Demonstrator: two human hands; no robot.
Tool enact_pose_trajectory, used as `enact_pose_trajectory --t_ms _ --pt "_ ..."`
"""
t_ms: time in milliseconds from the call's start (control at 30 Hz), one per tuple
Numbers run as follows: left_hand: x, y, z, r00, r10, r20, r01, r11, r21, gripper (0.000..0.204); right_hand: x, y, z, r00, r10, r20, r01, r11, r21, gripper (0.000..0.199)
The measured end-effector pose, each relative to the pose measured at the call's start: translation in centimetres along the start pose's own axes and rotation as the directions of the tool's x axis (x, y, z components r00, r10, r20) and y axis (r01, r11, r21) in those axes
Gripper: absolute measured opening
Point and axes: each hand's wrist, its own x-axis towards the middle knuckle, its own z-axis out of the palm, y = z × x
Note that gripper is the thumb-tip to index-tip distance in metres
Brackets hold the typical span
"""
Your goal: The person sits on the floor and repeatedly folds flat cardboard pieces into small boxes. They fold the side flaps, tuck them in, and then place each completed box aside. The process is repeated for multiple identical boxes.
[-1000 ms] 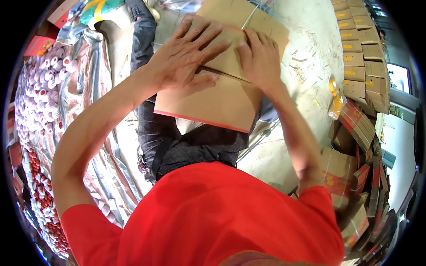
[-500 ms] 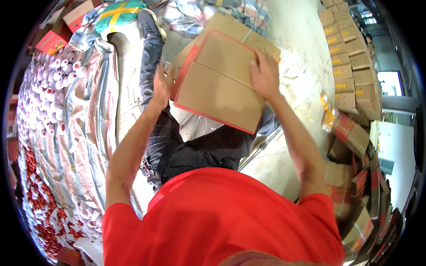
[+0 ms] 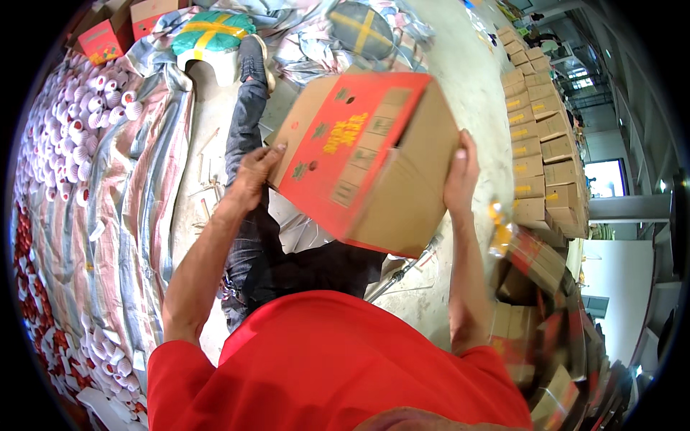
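Held up over my lap is a cardboard box (image 3: 316, 136), tilted so that its red printed side shows between plain brown panels. My left hand (image 3: 253, 176) grips its left edge with curled fingers. On the opposite side, my right hand (image 3: 461, 172) presses against the brown panel, its fingers partly hidden behind the box. The box hangs between both hands, above my dark trousers (image 3: 309, 269). Its underside is out of sight.
Left lies a striped cloth (image 3: 136, 201) beside a heap of fruit in pale foam nets (image 3: 79, 136). A stool with a green cushion (image 3: 212, 32) stands ahead. Brown cartons (image 3: 528, 154) are stacked at right, with flattened cardboard (image 3: 514, 330) nearer me. A round grey cushion (image 3: 363, 29) lies far ahead.
The box has turned, bringing its red printed side into view. My right hand has moved from its top panel to its right side. The whole view has shifted somewhat.
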Motion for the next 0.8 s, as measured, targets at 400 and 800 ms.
enact_pose_trajectory --t_ms 400,800 --pt "1.0 16.1 7.3 0.714 0.588 0.381 -0.669 0.412 0.619 0.03 -3.6 9.5 5.8 0.767 0.6 0.227 -0.607 0.564 0.559 0.038" --pt "-2.5 4.9 8.1 0.34 0.322 0.884 -0.926 -0.047 0.374 0.013 1.7 -0.3 6.8 0.979 -0.029 -0.2 0.027 1.0 -0.013 0.021"
